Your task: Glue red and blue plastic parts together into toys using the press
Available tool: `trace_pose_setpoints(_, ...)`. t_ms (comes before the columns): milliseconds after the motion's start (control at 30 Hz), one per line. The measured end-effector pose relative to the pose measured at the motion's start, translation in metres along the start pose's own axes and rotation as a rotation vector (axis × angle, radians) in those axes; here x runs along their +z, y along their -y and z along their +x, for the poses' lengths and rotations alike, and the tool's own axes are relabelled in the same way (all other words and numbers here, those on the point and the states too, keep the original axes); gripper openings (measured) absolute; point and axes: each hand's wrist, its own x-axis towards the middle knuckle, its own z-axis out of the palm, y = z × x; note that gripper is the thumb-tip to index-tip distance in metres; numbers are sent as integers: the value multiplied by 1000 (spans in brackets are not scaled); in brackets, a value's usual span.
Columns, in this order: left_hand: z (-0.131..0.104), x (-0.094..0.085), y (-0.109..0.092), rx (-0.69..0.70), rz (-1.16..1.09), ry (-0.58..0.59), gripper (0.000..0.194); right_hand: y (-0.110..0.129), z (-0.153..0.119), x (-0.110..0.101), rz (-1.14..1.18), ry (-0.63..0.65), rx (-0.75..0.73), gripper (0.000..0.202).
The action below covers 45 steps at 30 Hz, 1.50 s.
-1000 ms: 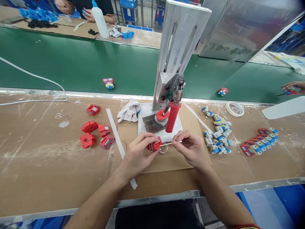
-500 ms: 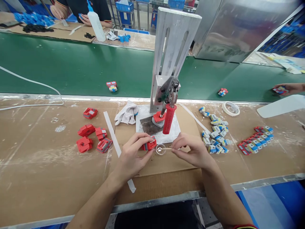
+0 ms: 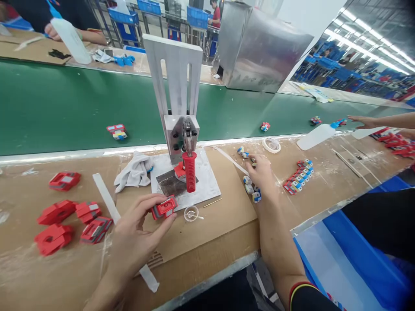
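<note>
My left hand (image 3: pixel 139 229) is closed on a red plastic toy part (image 3: pixel 165 207), its recessed side facing up, between thumb and fingers. Beside it stands a small clear dish (image 3: pixel 191 213) with a cotton swab (image 3: pixel 197 217) resting in it. My right hand (image 3: pixel 260 172) is over the small white, blue and yellow plastic parts (image 3: pixel 249 185), fingertips bent around one of them; the hand partly covers the pile. Behind the dish, a toggle press with a red handle (image 3: pixel 190 172) stands on a metal plate (image 3: pixel 207 185), a red piece beneath its tip.
Several red parts (image 3: pixel 65 181) lie at left near a white strip (image 3: pixel 106 196) and glove (image 3: pixel 134 170). A tape roll (image 3: pixel 271 145) and a row of assembled pieces (image 3: pixel 298 177) lie right. Beyond runs a green conveyor (image 3: pixel 78 103); a co-worker's hand (image 3: pixel 361 121) reaches in at far right.
My right hand has let go of the swab, now in the dish, and moved right to the small parts. My left hand keeps the red part, turned more face-up. The view has swung right.
</note>
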Motion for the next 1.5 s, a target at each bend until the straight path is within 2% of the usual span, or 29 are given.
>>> trace_pose_setpoints(100, 0, 0, 1, -16, -24, 10, 28, -1, 21, 10, -72, 51, 35, 39)
trace_pose_setpoints(200, 0, -2, 3, -1, 11, 24, 25, 4, 45, 15, -117, 115, 95, 32)
trace_pose_setpoints(300, 1, -5, 5, 14, 33, 30, 25, 5, 65, 12, -94, 170, 141, 17)
trace_pose_setpoints(400, 1, -7, 7, 8, 21, 35, 28, 4, 66, 1, -11, 135, 147, 15)
trace_pose_setpoints(467, 1, -7, 7, 1, -9, 43, 28, 6, 52, -9, 76, 64, 121, 22)
trace_pose_setpoints(533, 0, -5, 4, -9, -70, 59, 28, 14, 28, -18, 184, -15, 81, 34)
trace_pose_setpoints(600, -1, -3, -2, -15, -159, 80, 28, 30, -4, -25, 434, -68, 24, 43)
trace_pose_setpoints(633, -1, -2, -6, -15, -208, 92, 28, 40, -22, -27, 699, -81, -11, 44)
trace_pose_setpoints(667, -2, 0, -10, -12, -256, 103, 30, 52, -39, -28, 966, -55, -36, 42)
trace_pose_setpoints(733, -3, 3, -17, -10, -340, 116, 32, 77, -70, -28, 1330, 52, -30, 36)
trace_pose_setpoints(800, -4, 7, -22, -23, -422, 120, 32, 99, -92, -27, 1494, 156, -23, 33)
trace_pose_setpoints(867, -6, 10, -25, -53, -510, 117, 32, 114, -107, -26, 1551, 222, -72, 30)
trace_pose_setpoints(933, -8, 13, -26, -90, -584, 109, 31, 122, -116, -26, 1525, 246, -170, 26)
trace_pose_setpoints(1033, -10, 13, -28, -155, -641, 107, 32, 128, -126, -29, 1329, 219, -334, 31)
trace_pose_setpoints(1133, -11, 12, -29, -203, -621, 131, 35, 136, -132, -34, 1039, 110, -514, 43)
trace_pose_setpoints(1200, -11, 12, -30, -203, -557, 133, 33, 143, -133, -36, 839, 18, -640, 44)
trace_pose_setpoints(1333, -11, 13, -29, -109, -367, 109, 32, 156, -131, -34, 579, -58, -773, 32)
trace_pose_setpoints(1500, -12, 4, -29, 96, -189, 145, 46, 161, -133, -26, 499, -56, -802, 27)
